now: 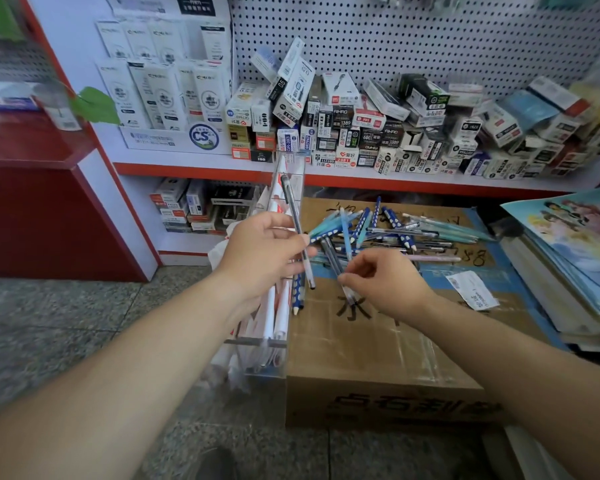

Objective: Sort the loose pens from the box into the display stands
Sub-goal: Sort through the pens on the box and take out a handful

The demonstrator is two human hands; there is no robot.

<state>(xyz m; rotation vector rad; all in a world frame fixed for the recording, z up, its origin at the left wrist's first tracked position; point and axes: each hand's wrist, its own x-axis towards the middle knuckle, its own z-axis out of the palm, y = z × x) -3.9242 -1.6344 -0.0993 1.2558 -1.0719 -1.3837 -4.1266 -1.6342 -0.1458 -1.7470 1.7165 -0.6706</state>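
1. The left hand (260, 254) is raised over a clear display stand (274, 341). Its fingers (291, 242) and thumb are clamped on a dark gel pen (293, 209).
2. That gel pen is held steeply, with its upper end towards the shelf (361, 174) and its lower end pointing down past the palm.
3. The right hand (388, 285) hovers over the top of a closed cardboard box (361, 358). Its curled fingers (354, 277) are pinched on a grey pen (331, 254), which slants up and left out of the grip. I cannot tell whether a second pen is held with it.
4. A pile of loose pens (413, 233), in teal, blue with white dots, clear and pink, lies on the far half of the box top, just beyond the right hand.
5. The display stand is just beside the box's left edge and holds white pens.
6. A blue dotted pencil (298, 292) shows under the left hand. I cannot tell whether it sits in the stand or on the box.
7. Small pen cartons (378, 126) crowd the shelf in front of a pegboard (430, 39).
8. A stack of books (551, 289) lies to the right of the box.
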